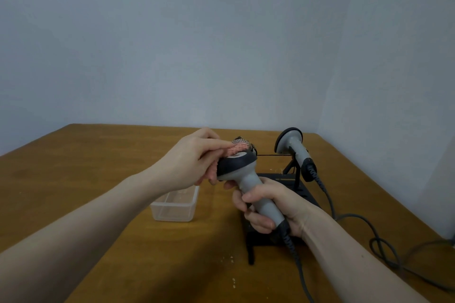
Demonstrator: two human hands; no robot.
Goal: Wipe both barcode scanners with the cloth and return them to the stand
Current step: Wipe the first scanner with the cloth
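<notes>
A grey scanner [248,179] is gripped by its handle in the right hand [268,206], whose fingers [258,222] are curled fully round it. A pink cloth [236,151] is pressed onto the scanner's dark head by the left hand [194,157], its fingers closed on the cloth. A second scanner [294,149] is seated on the black stand [293,179], just beyond the right fingers. A clear tub [176,206] is set on the counter [86,167] below the left fingers.
</notes>
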